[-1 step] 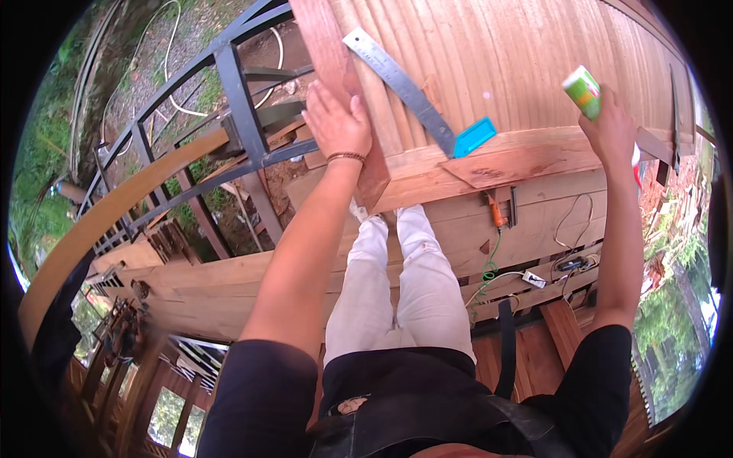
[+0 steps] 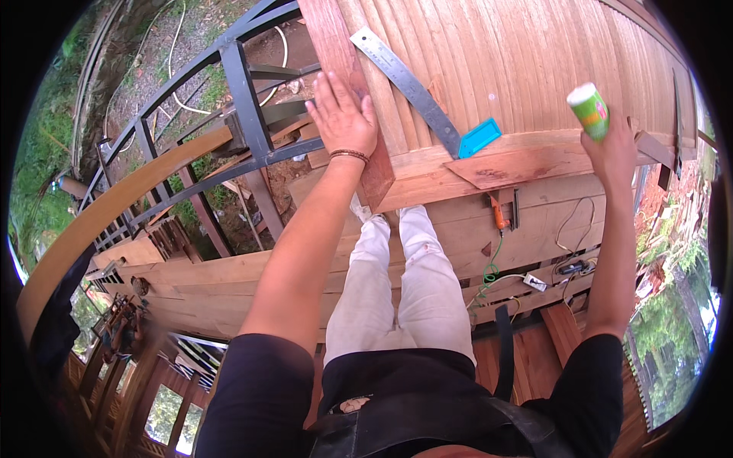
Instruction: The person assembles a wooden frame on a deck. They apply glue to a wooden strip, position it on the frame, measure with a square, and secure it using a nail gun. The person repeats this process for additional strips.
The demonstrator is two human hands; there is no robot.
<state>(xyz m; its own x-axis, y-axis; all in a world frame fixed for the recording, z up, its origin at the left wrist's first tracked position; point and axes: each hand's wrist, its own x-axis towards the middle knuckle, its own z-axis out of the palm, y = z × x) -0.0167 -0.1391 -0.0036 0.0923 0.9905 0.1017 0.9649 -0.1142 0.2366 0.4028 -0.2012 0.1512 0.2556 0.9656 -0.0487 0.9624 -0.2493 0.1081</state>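
Observation:
My left hand (image 2: 341,118) lies flat with spread fingers on a reddish wooden board (image 2: 336,38) at the left edge of the ribbed wood panel (image 2: 527,69). Off to the right, my right hand (image 2: 613,149) grips a small green canister (image 2: 589,114) with a white end, tilted above the panel. Its label is blurred and my fingers cover its lower part. Between the hands, a try square with a steel blade (image 2: 405,88) and a blue handle (image 2: 479,138) rests on the panel. Its handle is near a mitred wooden strip (image 2: 527,159) along the near edge.
Below the panel, an orange-handled tool (image 2: 498,212) with a coiled green hose (image 2: 490,275) lies on planks, near cables and a white power strip (image 2: 534,282). A dark metal frame (image 2: 244,99) and a curved wooden strip (image 2: 114,198) stand at the left. Wood offcuts (image 2: 658,153) are at the right.
The canister has shifted slightly down and right, and its tilt has changed so more of the white end shows. My left hand stays on the board.

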